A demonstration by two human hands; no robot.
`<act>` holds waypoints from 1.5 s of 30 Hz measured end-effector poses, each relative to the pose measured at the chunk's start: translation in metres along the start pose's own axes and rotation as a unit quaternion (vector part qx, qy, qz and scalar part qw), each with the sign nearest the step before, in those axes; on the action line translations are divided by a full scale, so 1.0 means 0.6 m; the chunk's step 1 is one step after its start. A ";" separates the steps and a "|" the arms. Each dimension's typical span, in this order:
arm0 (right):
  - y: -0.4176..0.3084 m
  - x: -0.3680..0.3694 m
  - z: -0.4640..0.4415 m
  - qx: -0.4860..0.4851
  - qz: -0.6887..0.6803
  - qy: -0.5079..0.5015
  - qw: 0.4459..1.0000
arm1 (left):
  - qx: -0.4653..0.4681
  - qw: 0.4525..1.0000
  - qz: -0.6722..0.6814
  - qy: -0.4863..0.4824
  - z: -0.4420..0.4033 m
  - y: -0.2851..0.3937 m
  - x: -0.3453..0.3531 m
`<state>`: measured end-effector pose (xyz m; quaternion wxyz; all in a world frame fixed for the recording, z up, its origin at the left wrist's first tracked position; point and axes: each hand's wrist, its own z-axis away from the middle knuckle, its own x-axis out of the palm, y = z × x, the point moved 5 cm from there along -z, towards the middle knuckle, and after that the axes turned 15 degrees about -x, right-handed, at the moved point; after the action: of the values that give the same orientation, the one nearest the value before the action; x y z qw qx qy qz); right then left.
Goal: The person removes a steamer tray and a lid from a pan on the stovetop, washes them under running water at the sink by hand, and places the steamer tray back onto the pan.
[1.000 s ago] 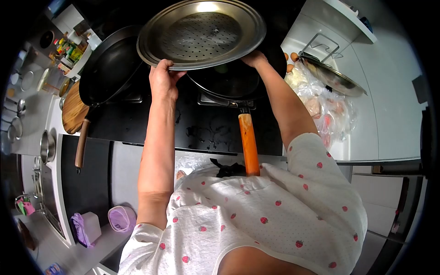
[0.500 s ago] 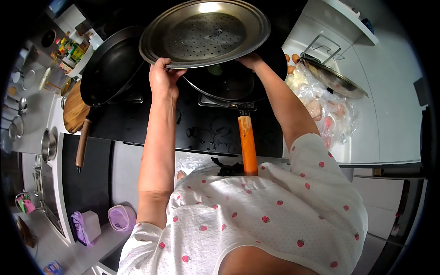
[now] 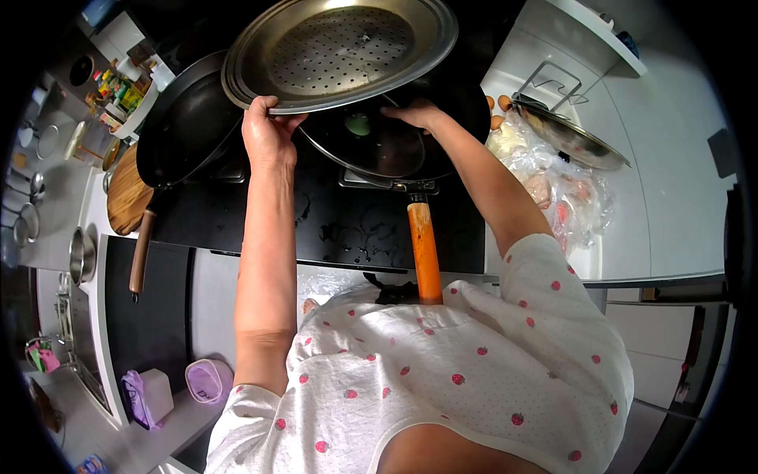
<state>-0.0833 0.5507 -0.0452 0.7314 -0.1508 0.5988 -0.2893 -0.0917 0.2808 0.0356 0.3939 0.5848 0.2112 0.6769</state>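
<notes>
My left hand [image 3: 270,134] is closed on the near-left rim of a round steel steamer tray [image 3: 347,47], punched with small holes and tilted. Just under the tray, my right hand [image 3: 414,115] has its fingers at the right rim of a dark, see-through lid [image 3: 387,146] with a thin metal edge. A pale green spot shows on or through the lid. Its exact grip is partly hidden. Below stands a pan with an orange-brown wooden handle [image 3: 424,249] on the black stove [image 3: 339,225], its bowl mostly covered.
To the left lie a black wok [image 3: 185,118] with a wooden handle and a round wooden board [image 3: 129,189]. On the right counter are eggs [image 3: 504,103], plastic bags of food [image 3: 557,186] and a metal lid [image 3: 580,142] leaning on a wire rack [image 3: 553,83]. Water drops dot the stove.
The steamer tray and my left hand have shifted left. The lid has also moved left, and my right hand has come left and nearer, showing more from under the tray.
</notes>
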 end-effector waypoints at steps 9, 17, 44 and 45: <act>-0.070 0.034 0.065 -0.222 0.076 0.036 0.972 | 0.002 1.000 0.000 -0.026 0.000 0.004 0.005; -0.166 0.058 0.217 -0.312 0.111 0.028 0.943 | -0.009 0.999 0.006 -0.030 0.009 0.010 0.019; -0.162 -0.092 0.340 -0.534 0.192 0.280 0.774 | 0.006 0.999 -0.024 -0.049 0.032 0.035 0.021; -0.165 -0.102 0.351 -0.532 0.192 0.280 0.776 | 0.004 0.999 -0.026 -0.044 0.032 0.032 0.023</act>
<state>0.0886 0.4832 0.1095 0.3750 -0.3100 0.8522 0.1922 -0.0787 0.2768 0.0627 0.4184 0.6100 0.2114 0.6388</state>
